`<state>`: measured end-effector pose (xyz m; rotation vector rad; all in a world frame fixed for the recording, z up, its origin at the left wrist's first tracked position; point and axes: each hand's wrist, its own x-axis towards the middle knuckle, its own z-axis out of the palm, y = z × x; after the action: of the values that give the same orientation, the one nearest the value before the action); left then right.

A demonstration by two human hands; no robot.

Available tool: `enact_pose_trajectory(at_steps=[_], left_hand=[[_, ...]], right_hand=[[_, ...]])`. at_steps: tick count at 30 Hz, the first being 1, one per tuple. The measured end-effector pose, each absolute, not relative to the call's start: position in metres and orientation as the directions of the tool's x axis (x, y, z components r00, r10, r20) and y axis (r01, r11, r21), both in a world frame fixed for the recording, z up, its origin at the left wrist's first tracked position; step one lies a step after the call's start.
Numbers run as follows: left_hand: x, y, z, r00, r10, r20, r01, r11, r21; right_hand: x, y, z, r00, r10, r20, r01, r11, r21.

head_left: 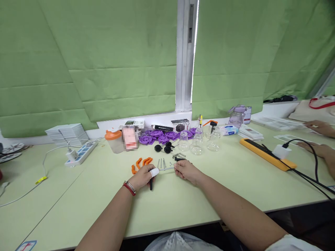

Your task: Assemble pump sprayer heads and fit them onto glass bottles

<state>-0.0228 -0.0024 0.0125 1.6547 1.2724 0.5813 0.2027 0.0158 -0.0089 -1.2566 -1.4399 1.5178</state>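
Close over the table, my left hand (142, 177) is closed on a thin metal rod (166, 168), its thumb wrapped in white. A black cylindrical piece (151, 184) sticks out below that hand; how it joins the rod is hidden. My right hand (186, 170) pinches the rod's other end. Just beyond my fingers lie several loose metal rods (161, 163) and small springs (180, 155). A black piece (180, 159) rests behind my right hand. Curved orange handles (138, 163) lie beyond my left hand.
Purple plastic parts (156, 133), black knobs (168, 149) and glass jars (197, 144) stand behind. Left are an orange-lidded cup (114, 141) and a white power strip (81, 153). An orange power strip (267, 153) with cables lies right, near another person's hands (318, 149).
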Motion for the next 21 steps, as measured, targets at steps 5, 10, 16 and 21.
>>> enact_pose_trajectory(at_steps=[5,10,16,21], left_hand=[[-0.0238,-0.0024,0.0108,0.349,0.922,-0.17,0.478,-0.019,0.878],[-0.0238,-0.0026,0.0109,0.348,0.923,-0.167,0.475,-0.019,0.88],[-0.0238,-0.0033,0.0109,0.344,0.926,-0.159,0.469,-0.023,0.883],[-0.0235,-0.0042,0.0116,0.351,0.922,-0.163,0.468,-0.023,0.883]], right_hand=[[0.2022,0.0172,-0.0121,-0.306,0.936,-0.176,0.128,-0.143,-0.981],[0.2015,0.0172,-0.0113,-0.287,0.938,-0.195,0.145,-0.158,-0.977],[0.201,0.018,-0.016,-0.286,0.947,-0.148,0.117,-0.119,-0.986],[0.1993,0.0182,-0.0175,-0.299,0.947,-0.116,0.138,-0.078,-0.987]])
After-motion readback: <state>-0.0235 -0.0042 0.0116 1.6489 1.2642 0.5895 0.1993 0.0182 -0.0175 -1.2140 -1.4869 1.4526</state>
